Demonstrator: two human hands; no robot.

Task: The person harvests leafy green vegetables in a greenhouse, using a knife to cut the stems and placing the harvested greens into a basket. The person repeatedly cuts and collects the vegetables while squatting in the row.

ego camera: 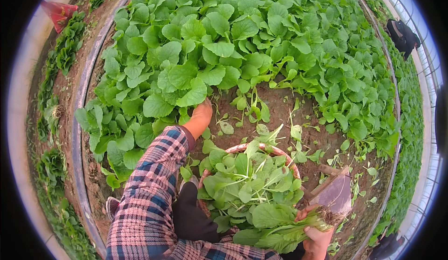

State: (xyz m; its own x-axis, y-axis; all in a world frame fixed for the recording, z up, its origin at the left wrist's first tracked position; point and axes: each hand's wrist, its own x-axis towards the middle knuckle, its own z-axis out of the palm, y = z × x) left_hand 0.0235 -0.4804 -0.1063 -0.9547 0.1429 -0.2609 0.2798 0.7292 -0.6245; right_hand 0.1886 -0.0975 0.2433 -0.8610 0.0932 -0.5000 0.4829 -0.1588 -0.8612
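Note:
My left hand (202, 114) reaches in under the leaves at the near edge of a bed of leafy green plants (196, 74); its fingers are hidden by the foliage, so its grip does not show. At the lower right, my right hand (315, 237) is closed around a bunch of uprooted leafy greens (280, 225), with the soil-covered roots (327, 215) pointing right. Between my arms stands a round reddish basket (292, 163) heaped with loose green leaves (248, 179).
A flat-topped wooden stool (332, 191) stands right of the basket. Pulled leaves litter the bare soil (241, 134). A grey pipe or hose (82, 85) borders the bed at left. A red bag (59, 14) lies upper left. A person in dark clothes (402, 37) bends at upper right.

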